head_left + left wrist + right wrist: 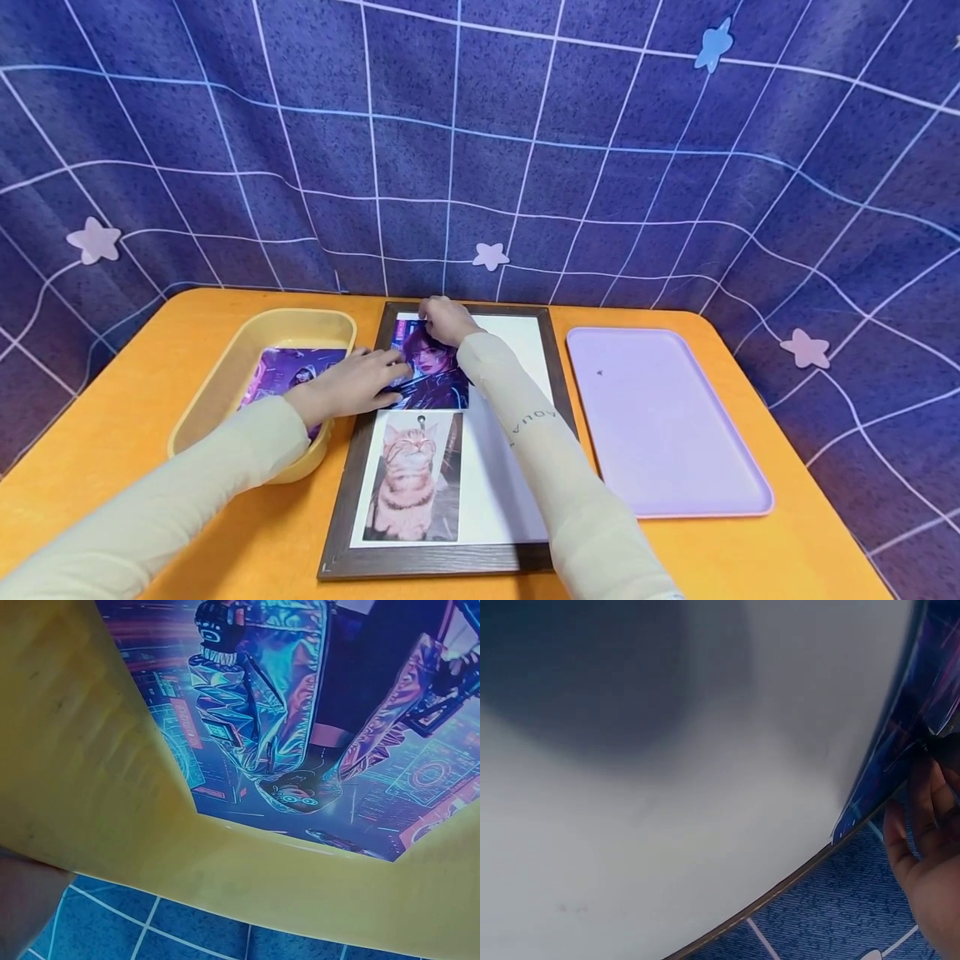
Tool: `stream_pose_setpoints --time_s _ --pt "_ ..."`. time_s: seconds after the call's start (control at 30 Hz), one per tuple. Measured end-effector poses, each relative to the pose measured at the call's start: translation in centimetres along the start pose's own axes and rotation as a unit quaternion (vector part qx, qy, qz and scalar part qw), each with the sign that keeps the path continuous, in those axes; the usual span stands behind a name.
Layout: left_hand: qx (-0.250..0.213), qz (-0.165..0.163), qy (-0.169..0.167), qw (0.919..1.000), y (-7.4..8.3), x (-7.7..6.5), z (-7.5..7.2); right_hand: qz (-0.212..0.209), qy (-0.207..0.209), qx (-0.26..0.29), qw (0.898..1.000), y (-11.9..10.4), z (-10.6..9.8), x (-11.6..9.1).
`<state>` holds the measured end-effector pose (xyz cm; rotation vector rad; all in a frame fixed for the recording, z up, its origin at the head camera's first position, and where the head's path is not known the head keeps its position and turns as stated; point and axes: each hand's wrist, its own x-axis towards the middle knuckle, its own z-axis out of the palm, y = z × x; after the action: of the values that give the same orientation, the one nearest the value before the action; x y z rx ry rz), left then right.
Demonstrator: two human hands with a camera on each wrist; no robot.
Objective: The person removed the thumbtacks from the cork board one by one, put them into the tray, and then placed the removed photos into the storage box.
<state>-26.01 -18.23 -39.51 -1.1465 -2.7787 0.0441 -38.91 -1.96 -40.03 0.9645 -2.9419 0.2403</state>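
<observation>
A picture of a dark-haired figure (431, 371) lies on the white board (487, 467) inside a dark frame. My right hand (447, 321) is at this picture's top edge, its fingertips pinching a small dark piece (946, 748) against it; the piece is partly hidden. My left hand (356, 382) rests with extended fingers over the picture's left edge. Below lies a cat picture (408, 483), with a small round fastener (422, 418) at its top.
Left of the frame (341, 533) stands a yellow bin (217, 400) holding a purple hooded-figure print (300, 697). A lilac tray (667, 425) with a tiny dark item (599, 373) lies to the right. A blue grid curtain (420, 125) hangs behind the orange table (247, 542).
</observation>
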Motion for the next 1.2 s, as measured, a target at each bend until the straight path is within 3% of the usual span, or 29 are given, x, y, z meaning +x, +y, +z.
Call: stream_pose_setpoints --time_s 0.37,0.6,1.2 --pt "-0.002 0.003 0.002 1.0000 -0.04 0.01 0.10 -0.052 -0.031 -0.021 0.998 0.27 -0.40 0.25" --pt "-0.004 0.003 0.001 1.0000 -0.09 0.02 0.11 -0.097 -0.014 -0.022 0.995 0.68 -0.60 0.02" --pt "-0.008 -0.003 -0.003 1.0000 0.08 0.05 -0.14 -0.120 -0.012 -0.056 0.991 0.70 -0.71 -0.27"
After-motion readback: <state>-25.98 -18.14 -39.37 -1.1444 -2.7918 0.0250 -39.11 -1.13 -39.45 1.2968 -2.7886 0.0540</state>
